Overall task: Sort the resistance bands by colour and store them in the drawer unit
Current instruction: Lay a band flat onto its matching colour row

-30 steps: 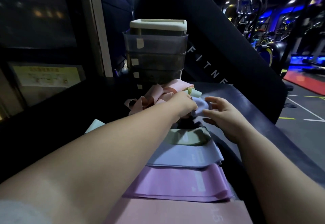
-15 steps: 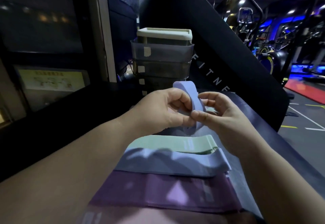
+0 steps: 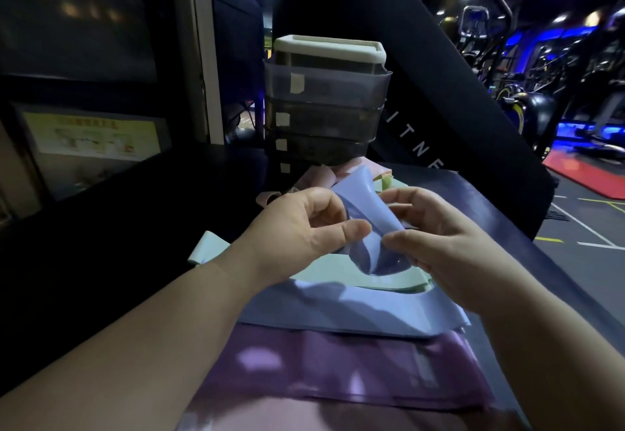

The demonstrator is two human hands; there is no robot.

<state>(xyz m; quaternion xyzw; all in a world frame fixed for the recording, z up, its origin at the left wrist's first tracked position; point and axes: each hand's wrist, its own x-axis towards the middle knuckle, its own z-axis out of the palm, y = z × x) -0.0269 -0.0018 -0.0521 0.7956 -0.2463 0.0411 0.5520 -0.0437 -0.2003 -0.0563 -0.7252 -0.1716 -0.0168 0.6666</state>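
Sorting in progress, nearest first. Four bands are laid flat in a row on the dark surface (image 3: 500,214): a pink band (image 3: 304,417), a purple band (image 3: 338,369), a flat blue band (image 3: 355,309), then a green band (image 3: 338,273). Above the last, a loose blue band (image 3: 368,224) is pinched between thumb and curled fingers of the left hand (image 3: 297,227) and the right hand (image 3: 449,248), clear of the surface. Flattening and placement on its blue match is judged to be required next. Beyond, an unsorted pile (image 3: 324,177) is seen at the foot of the drawer unit (image 3: 324,99); its smoky drawers appear closed, and their contents cannot be told.
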